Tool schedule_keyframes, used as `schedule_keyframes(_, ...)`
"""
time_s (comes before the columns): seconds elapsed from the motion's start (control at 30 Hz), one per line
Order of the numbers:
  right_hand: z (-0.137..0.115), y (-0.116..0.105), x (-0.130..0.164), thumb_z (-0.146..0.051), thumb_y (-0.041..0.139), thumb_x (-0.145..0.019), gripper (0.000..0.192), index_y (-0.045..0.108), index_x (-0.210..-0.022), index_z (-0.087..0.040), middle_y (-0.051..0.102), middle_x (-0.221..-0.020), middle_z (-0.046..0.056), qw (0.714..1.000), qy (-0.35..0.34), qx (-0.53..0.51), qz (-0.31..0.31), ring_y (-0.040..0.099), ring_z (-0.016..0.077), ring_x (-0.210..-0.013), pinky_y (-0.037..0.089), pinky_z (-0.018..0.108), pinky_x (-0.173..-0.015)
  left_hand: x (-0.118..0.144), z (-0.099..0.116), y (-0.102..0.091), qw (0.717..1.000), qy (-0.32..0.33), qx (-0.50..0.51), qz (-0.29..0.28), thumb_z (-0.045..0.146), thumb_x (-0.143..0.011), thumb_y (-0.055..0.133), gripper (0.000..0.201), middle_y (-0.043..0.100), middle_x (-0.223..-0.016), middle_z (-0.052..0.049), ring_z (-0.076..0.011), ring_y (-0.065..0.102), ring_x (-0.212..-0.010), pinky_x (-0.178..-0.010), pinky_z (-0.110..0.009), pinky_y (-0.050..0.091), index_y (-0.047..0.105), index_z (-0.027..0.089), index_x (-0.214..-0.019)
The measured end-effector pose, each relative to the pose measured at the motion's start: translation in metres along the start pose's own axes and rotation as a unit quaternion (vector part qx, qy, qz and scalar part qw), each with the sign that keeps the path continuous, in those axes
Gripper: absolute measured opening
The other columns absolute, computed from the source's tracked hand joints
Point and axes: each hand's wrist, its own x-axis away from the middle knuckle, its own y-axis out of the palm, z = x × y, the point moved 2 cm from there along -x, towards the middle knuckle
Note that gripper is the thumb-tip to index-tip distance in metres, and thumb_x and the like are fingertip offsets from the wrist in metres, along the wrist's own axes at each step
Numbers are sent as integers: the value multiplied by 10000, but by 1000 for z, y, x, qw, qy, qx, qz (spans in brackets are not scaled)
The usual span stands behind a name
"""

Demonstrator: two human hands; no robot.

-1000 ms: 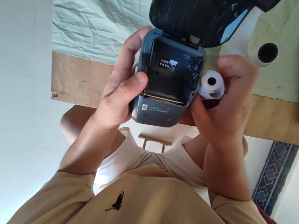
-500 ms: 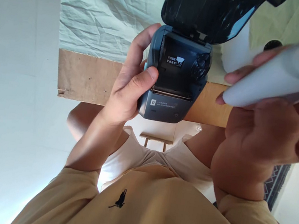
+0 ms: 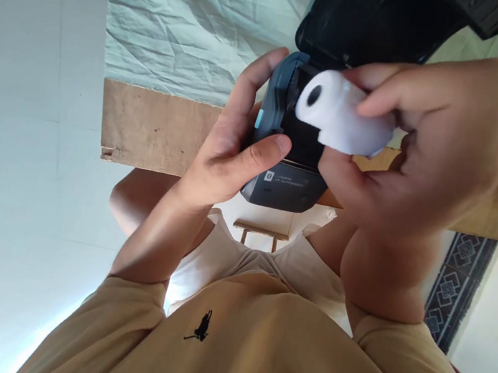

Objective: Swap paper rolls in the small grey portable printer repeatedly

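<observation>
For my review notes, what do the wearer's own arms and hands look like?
The left hand and right hand are bare, with no gloves or watch showing. Loose tan short sleeves leave the forearms uncovered.

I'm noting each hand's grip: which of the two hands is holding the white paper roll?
The right hand, with its fingers and thumb on the white paper roll; the left hand instead holds the portable printer.
</observation>
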Motion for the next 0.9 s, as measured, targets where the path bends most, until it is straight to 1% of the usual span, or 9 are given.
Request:
schedule_keyframes(0.1, -13, 3, -6, -95, 637, -734, 213, 662, -898, -229, 759, -1066, -42, 996, -79, 26, 23, 717, 157, -962, 568, 310, -828, 0, 1, 1, 1000, 0, 13, 15, 521, -964, 557, 579, 696, -1003, -6, -225, 787, -845, -759, -379, 634, 365, 318, -1470)
schedule_keyframes(0.27, -8, 9, -7, -65, 603, -798, 157, 680, -818, -200, 760, -1037, 3, 996, -66, -20, 60, 703, 181, -947, 559, 375, -863, 1, -3, -5, 993, -26, 15, 113, 552, -852, 729, 669, 700, -953, -15, -331, 740, -1152, -943, -455, 609, 497, 287, -1421)
schedule_keyframes(0.33, -4, 11, -5, -92, 613, -825, 144, 701, -843, -205, 761, -1000, 0, 997, -60, -22, 53, 696, 188, -935, 549, 390, -858, 1, -3, -6, 992, -25, 23, 122, 543, -813, 774, 687, 693, -945, -7, -332, 733, -1159, -939, -468, 606, 532, 279, -1398)
schedule_keyframes(0.4, -2, 12, -3, -128, 628, -850, 123, 710, -849, -219, 762, -964, -15, 995, -70, -21, 64, 693, 183, -924, 545, 394, -850, 1, 0, -3, 994, -24, 38, 96, 513, -826, 763, 635, 710, -1017, -3, -306, 761, -1066, -850, -445, 625, 542, 308, -1384)
schedule_keyframes(0.47, -1, 13, -1, -158, 651, -851, 97, 710, -839, -233, 758, -926, -29, 991, -89, -28, 93, 691, 173, -898, 540, 386, -821, 1, 6, 3, 993, -48, 35, 101, 524, -834, 753, 598, 731, -1115, -1, -303, 765, -1066, -804, -419, 641, 557, 346, -1370)
schedule_keyframes(0.57, 2, 15, 1, -174, 674, -832, 84, 711, -840, -248, 754, -901, -43, 985, -120, -54, 111, 689, 166, -878, 544, 382, -811, -2, 18, 14, 979, -96, -20, 181, 648, -834, 712, 636, 722, -1256, 5, -340, 677, -1292, -950, -449, 644, 579, 356, -1383)
schedule_keyframes(0.63, 4, 17, 2, -176, 686, -816, 88, 719, -859, -246, 758, -909, -41, 981, -144, -74, 103, 686, 163, -877, 552, 382, -833, -7, 25, 19, 971, -98, -62, 209, 688, -872, 633, 648, 695, -1321, 3, -351, 612, -1381, -1044, -494, 610, 567, 342, -1416)
schedule_keyframes(0.77, 9, 21, 2, -193, 710, -798, 80, 729, -859, -242, 760, -908, -37, 968, -197, -119, 99, 648, 151, -866, 560, 367, -848, -16, 32, 25, 974, -73, -127, 175, 690, -946, 476, 656, 642, -1384, -21, -360, 585, -1404, -1054, -547, 581, 497, 317, -1484)
schedule_keyframes(0.9, 12, 24, 3, -232, 746, -781, 63, 727, -806, -285, 736, -852, -51, 958, -231, -138, 100, 599, 160, -895, 555, 341, -812, -10, 41, 26, 973, -74, -164, 143, 653, -982, 357, 660, 609, -1377, -40, -351, 622, -1355, -1001, -579, 570, 408, 296, -1535)
